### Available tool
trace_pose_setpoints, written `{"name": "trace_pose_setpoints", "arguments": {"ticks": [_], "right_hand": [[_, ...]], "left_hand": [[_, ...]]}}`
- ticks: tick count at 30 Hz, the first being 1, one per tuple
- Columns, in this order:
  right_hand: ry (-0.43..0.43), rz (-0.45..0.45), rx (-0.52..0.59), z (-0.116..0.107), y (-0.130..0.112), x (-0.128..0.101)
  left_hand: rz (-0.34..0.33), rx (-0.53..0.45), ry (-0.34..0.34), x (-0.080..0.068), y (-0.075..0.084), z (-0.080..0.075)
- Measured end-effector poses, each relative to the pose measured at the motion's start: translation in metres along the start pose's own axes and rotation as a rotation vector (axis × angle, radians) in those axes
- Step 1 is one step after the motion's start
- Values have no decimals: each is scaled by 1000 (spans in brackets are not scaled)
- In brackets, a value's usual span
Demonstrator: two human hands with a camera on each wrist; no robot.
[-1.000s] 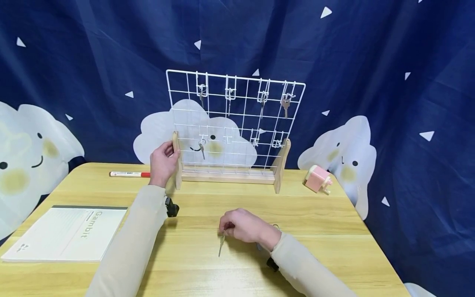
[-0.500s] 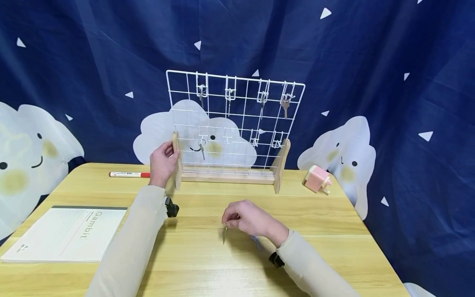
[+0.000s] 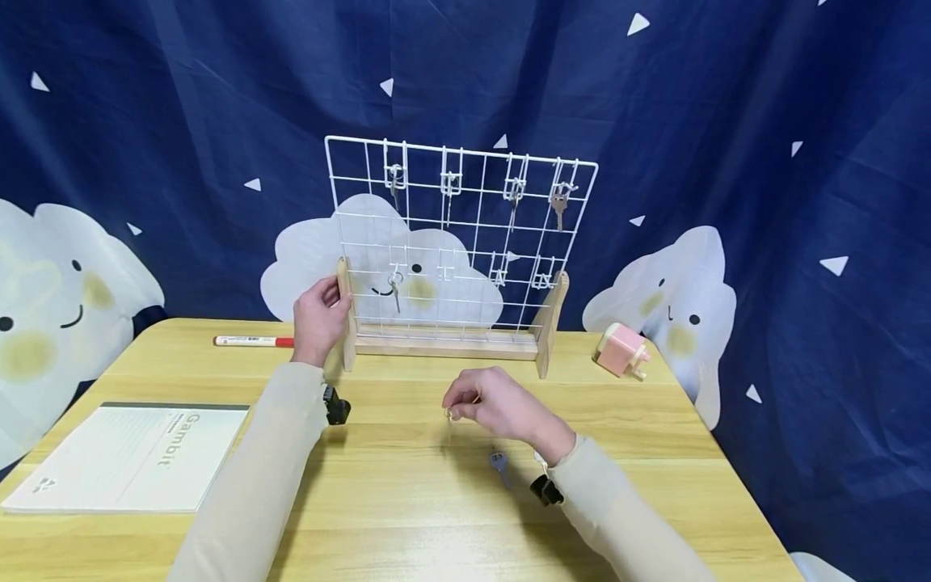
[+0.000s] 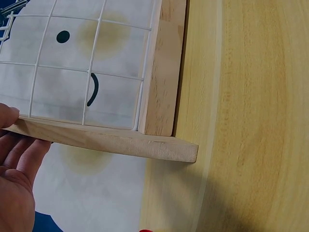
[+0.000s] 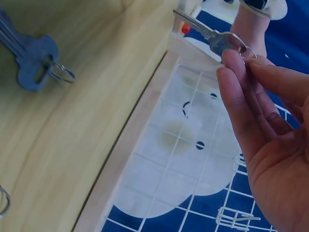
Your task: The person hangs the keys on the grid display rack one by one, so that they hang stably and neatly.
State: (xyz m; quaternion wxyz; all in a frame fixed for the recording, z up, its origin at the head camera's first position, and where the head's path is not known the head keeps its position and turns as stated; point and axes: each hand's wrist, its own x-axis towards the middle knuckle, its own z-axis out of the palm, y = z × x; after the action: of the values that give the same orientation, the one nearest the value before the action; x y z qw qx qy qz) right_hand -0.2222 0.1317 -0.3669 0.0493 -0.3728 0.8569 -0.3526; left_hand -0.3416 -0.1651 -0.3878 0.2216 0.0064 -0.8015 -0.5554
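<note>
And it's the right hand (image 3: 502,404) out over the desk (image 3: 407,517), thumb and fingers (image 5: 235,99) drawn together in a pinch on the slim wire ring of a silver metal key (image 5: 219,42)! That key is just above the desktop, in front of the white wire grid (image 3: 465,152), its toothed blade poking out beyond the fingertips (a faint blur in the head view, far plainer from the right wrist). Across to the left hand (image 3: 320,319), and it has the pale wooden left side post (image 4: 96,140) gripped between thumb and fingers, right beside the pale wooden base bar (image 3: 447,347).

Up on the grid, white wire hooks (image 3: 543,281) sit in two rows: four hanging keys (image 3: 559,212) along the top, and a lone silver key (image 3: 396,297) at the lower left. Below the right hand, a blue-grey key (image 3: 499,462) lies flat on the desk! A loose-looking silver ring (image 5: 5,200) peeks in nearby, mostly cut off. Out wide: a white marker with a red cap (image 3: 250,341), a white "Gambit" notebook (image 3: 134,461), a pink-and-cream box with a crank (image 3: 621,350), and a navy curtain (image 3: 465,65) behind everything.
</note>
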Motion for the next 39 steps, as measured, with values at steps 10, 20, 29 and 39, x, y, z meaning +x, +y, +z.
{"name": "trace_pose_setpoints", "arguments": {"ticks": [10, 20, 29, 39], "right_hand": [[65, 28, -41, -17, -4, 9], [164, 63, -70, -35, -11, 26], [213, 82, -106, -46, -13, 41], [267, 109, -106, -58, -13, 56]], "left_hand": [[-1, -2, -6, 0, 0, -1], [-1, -10, 0, 1, 1, 0], [3, -14, 1, 1, 0, 0], [-7, -9, -4, 0, -1, 0]]}}
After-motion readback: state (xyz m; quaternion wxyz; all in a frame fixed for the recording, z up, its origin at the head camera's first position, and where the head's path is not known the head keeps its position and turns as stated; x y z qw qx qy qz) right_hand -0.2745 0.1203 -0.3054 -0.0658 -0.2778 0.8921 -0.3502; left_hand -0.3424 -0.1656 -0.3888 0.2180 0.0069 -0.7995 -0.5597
